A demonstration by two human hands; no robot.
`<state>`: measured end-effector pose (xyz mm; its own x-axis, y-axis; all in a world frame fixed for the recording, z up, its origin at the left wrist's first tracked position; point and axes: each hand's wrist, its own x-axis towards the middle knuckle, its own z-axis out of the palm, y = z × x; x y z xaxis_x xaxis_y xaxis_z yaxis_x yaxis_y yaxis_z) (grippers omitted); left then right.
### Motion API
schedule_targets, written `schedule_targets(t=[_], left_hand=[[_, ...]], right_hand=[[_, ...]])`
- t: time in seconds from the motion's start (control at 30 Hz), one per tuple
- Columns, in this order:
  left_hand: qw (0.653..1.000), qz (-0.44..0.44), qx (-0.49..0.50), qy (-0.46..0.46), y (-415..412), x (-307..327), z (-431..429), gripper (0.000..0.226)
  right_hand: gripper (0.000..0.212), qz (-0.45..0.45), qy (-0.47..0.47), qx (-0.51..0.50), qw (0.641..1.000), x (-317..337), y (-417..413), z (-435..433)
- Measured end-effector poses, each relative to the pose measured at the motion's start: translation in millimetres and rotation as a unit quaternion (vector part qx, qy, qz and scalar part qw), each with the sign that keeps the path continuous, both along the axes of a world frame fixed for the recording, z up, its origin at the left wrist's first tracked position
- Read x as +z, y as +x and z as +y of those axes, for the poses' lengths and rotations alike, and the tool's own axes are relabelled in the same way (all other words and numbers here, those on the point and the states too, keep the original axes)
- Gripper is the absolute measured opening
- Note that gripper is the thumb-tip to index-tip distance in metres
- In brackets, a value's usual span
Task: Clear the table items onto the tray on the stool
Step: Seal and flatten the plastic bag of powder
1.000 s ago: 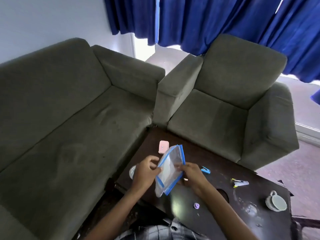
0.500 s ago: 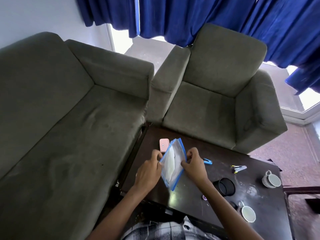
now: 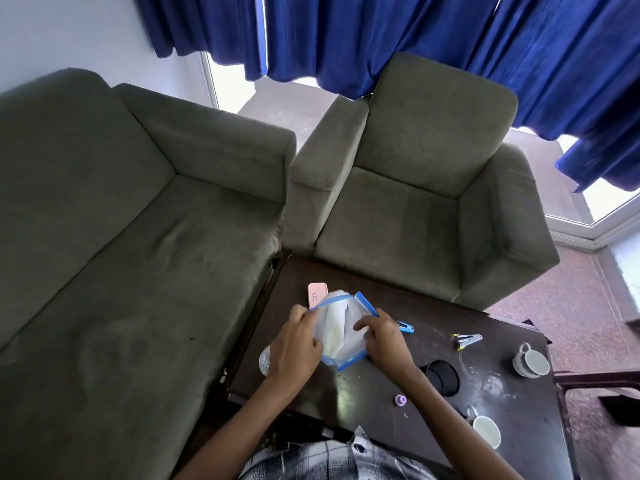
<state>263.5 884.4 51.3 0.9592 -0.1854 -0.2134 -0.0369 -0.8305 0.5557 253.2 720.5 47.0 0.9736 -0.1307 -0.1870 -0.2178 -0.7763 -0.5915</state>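
A clear plastic pouch with blue edges [image 3: 341, 332] hangs over the dark table [image 3: 363, 393], its mouth spread open. My left hand [image 3: 294, 348] pinches its left side and my right hand [image 3: 384, 341] pinches its right side. On the table lie a pink case [image 3: 317, 294], a blue clip [image 3: 406, 328], a stapler [image 3: 467, 341], a black cup [image 3: 441, 377], a small purple cap [image 3: 400, 400], a white cup on a saucer [image 3: 531, 360], another white cup [image 3: 486, 431] and a glass [image 3: 265, 360] partly hidden by my left hand. No tray or stool shows.
A grey sofa [image 3: 121, 271] runs along the table's left side and a grey armchair [image 3: 415, 209] stands behind it. Blue curtains [image 3: 381, 36] hang at the back. A dark wooden piece [image 3: 595, 379] juts beyond the table's right end.
The pouch's mouth has been pulled wider apart between my two hands and lowered a little. The view has swung right, showing more of the table's right end.
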Motion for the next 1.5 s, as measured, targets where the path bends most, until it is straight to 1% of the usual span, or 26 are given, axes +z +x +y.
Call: schedule_targets(t=[0.07,0.17,0.27,0.33,0.43,0.57,0.63,0.77,0.87,0.9,0.97,1.03,1.07,1.13,1.2,1.3,1.43,1.5], left_hand=[[1.0,0.001,-0.014,-0.005,-1,2,-4,0.057],[0.999,0.008,-0.031,-0.024,-1,6,-12,0.064],[0.998,0.018,-0.039,-0.047,-1,11,-19,0.067],[0.997,0.016,-0.043,-0.056,0,13,-21,0.067],[0.996,0.006,-0.049,-0.073,2,14,-24,0.067],[0.995,-0.001,-0.054,-0.084,4,18,-27,0.068],[0.995,0.001,-0.056,-0.084,5,18,-28,0.069],[0.995,0.01,-0.061,-0.078,5,20,-29,0.07],[0.995,0.017,-0.061,-0.074,4,22,-31,0.069],[0.995,0.02,-0.062,-0.074,4,23,-32,0.069],[0.994,0.026,-0.066,-0.078,4,23,-33,0.07],[0.994,0.03,-0.066,-0.086,6,21,-35,0.073],[0.993,0.029,-0.064,-0.091,6,21,-35,0.074],[0.993,0.029,-0.058,-0.1,7,19,-35,0.074],[0.992,0.03,-0.055,-0.108,7,18,-36,0.073],[0.991,0.029,-0.057,-0.118,8,16,-36,0.074],[0.99,0.026,-0.056,-0.131,8,19,-36,0.074],[0.989,0.023,-0.056,-0.137,8,20,-36,0.073]], right_hand=[[0.036,-0.01,-0.004,-0.029,1.0,2,5,-2],[0.032,-0.026,-0.01,-0.043,0.999,3,10,-5],[0.023,-0.008,-0.006,-0.048,0.999,2,12,-10],[0.02,0.016,-0.029,-0.053,0.998,4,13,-12],[0.025,0.04,-0.077,-0.052,0.995,7,14,-13],[0.02,0.021,-0.102,-0.048,0.993,10,16,-14],[0.019,0.016,-0.1,-0.053,0.993,9,18,-15],[0.018,0.025,-0.07,-0.07,0.995,5,19,-19],[0.014,0.023,-0.055,-0.095,0.994,3,20,-20],[0.012,0.025,-0.032,-0.105,0.994,2,20,-20],[0.009,0.034,0.052,-0.125,0.99,1,24,-21],[0.015,0.036,0.119,-0.144,0.982,1,26,-22],[0.018,0.033,0.127,-0.151,0.98,0,27,-24],[0.019,0.033,0.112,-0.157,0.981,-1,27,-25],[0.015,0.035,0.077,-0.154,0.984,-1,25,-24],[0.013,0.02,0.021,-0.127,0.991,-4,20,-23],[0.027,0.02,-0.051,-0.097,0.994,-2,17,-23],[0.03,0.009,-0.081,-0.093,0.992,-1,16,-23]])
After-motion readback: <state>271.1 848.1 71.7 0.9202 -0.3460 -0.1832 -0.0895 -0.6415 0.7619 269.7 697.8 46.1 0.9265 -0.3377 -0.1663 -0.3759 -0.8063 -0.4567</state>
